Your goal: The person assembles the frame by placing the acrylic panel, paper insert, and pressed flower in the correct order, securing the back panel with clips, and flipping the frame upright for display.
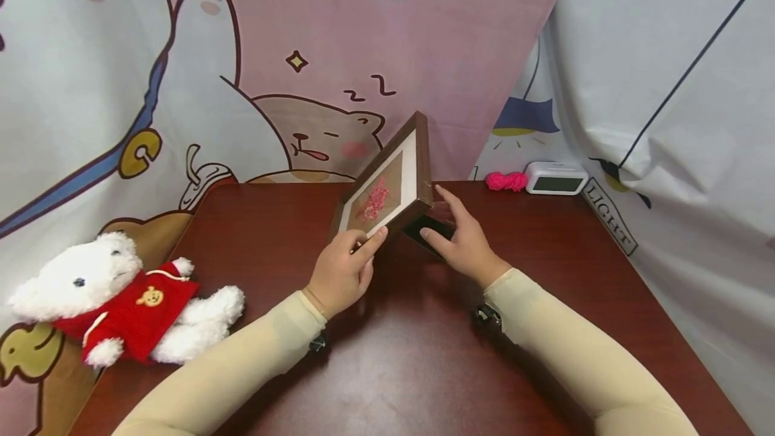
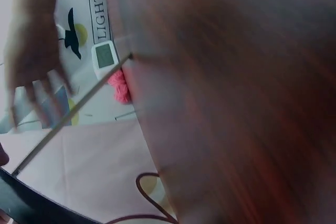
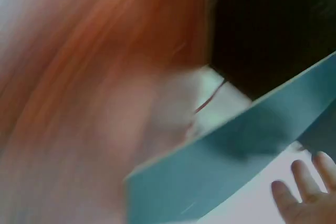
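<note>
My left hand point(image 1: 345, 271) grips the near lower edge of a brown picture frame point(image 1: 387, 187), its thumb lying on the front. The frame is tilted above the table and shows a pink flower picture within a white border. My right hand point(image 1: 463, 241) is behind the frame, fingers spread and fairly straight, beside its dark support leg point(image 1: 431, 234). In the right wrist view, the leg appears as a wide blue-grey strip point(image 3: 220, 153), with the frame's dark back point(image 3: 262, 30) beyond it. Whether the right fingers touch the leg, I cannot tell.
A white plush bear point(image 1: 136, 301) in a red top lies at the left table edge. At the back right, a bundle of pink yarn point(image 1: 506, 182) sits beside a white digital clock point(image 1: 556, 178). Printed curtains surround the reddish-brown table point(image 1: 399, 375).
</note>
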A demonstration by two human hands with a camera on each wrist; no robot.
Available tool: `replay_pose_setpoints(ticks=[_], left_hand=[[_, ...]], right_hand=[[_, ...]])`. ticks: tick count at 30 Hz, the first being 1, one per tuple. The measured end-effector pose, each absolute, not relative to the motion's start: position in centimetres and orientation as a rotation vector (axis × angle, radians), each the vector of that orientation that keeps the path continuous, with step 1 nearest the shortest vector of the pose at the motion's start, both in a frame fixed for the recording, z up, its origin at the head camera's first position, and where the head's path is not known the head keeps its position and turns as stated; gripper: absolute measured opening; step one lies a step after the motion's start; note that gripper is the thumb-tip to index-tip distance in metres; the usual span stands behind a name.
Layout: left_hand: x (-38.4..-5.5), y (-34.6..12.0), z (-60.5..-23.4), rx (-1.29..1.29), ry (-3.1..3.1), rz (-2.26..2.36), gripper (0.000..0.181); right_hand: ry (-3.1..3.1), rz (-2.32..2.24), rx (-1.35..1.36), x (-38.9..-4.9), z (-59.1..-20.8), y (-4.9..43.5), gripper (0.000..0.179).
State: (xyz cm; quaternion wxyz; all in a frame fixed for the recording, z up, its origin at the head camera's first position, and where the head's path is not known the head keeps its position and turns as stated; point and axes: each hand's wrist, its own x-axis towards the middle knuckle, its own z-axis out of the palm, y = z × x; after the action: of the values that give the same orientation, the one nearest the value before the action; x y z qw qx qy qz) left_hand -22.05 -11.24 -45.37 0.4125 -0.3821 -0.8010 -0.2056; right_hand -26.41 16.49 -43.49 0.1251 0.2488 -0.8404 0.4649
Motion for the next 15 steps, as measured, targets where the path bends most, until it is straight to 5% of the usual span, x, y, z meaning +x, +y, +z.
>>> replay_pose_setpoints(ticks=[8, 15], left_hand=[[-20.4, -9.7, -44.7, -1.004, -2.044, -0.664, 0.087], [-18.5, -8.5, -44.3, -1.082, -2.077, -0.769, 0.102]], right_hand=[[-1.961, 1.733, 0.789, -21.6, -39.4, 13.1, 0.094], [-1.966, 1.674, 0.548, -20.6, -39.1, 11.8, 0.103]])
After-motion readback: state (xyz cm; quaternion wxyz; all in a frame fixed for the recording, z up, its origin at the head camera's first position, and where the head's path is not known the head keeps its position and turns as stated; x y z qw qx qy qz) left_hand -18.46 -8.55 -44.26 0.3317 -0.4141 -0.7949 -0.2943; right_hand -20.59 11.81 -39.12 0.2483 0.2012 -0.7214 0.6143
